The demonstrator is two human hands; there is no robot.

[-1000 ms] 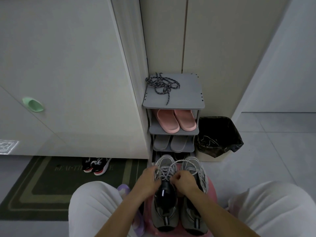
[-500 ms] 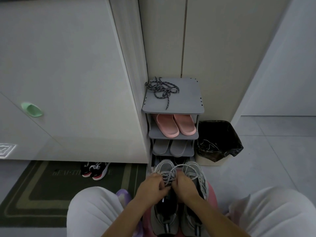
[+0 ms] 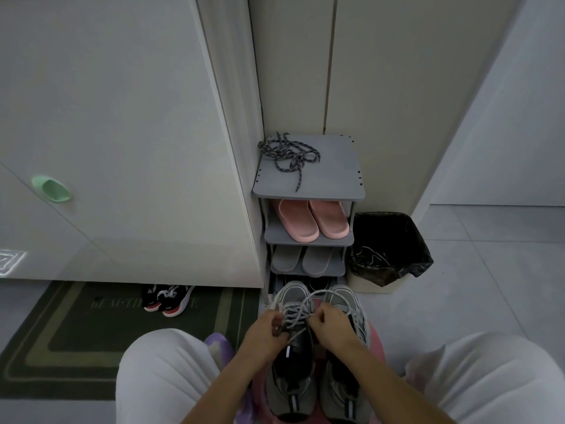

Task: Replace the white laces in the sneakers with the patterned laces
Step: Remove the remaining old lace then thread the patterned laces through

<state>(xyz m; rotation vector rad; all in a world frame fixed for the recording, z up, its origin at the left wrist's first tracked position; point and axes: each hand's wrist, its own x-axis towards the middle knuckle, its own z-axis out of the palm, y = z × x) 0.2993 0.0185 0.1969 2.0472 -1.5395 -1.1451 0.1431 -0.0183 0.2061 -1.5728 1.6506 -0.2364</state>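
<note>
Rack (image 3: 333, 172) ahead, sneakers (image 3: 290, 390) toes toward it

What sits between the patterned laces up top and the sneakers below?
In the head view: pink slippers, then grey slippers, on lower shelves of the rack.

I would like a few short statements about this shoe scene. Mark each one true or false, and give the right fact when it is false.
1. The left hand and right hand both pinch the white laces of the left sneaker. True.
2. The patterned laces are already threaded in the right sneaker. False: they lie in a loose heap on top of the grey shoe rack.
3. The pink slippers sit on the shelf just under the rack's top. True.
4. The bin beside the rack has a white liner. False: its liner is black.
</note>
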